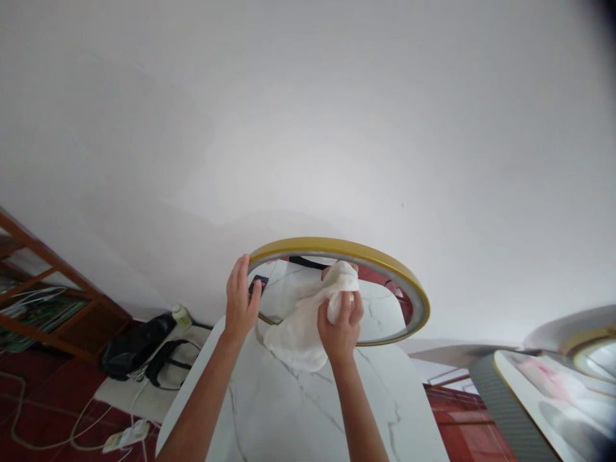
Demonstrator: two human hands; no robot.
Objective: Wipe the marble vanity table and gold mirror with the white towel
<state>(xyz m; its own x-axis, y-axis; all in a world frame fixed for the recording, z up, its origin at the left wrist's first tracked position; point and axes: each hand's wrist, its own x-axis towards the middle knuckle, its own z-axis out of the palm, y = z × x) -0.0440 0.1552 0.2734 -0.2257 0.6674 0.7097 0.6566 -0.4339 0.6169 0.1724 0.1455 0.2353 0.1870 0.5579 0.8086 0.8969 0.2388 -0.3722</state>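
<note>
Gold-rimmed mirror [308,245] clasped at nine o'clock by the left hand [242,300], white cloth [298,335] clutched before it by the right hand [341,328], draped toward seven o'clock, marbled table [293,427] beneath.

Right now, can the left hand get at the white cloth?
Probably yes: nothing visible stands between the left hand and the white cloth. It would likely have to let go of the mirror's gold rim, though, and the right hand already grips the cloth.
</note>
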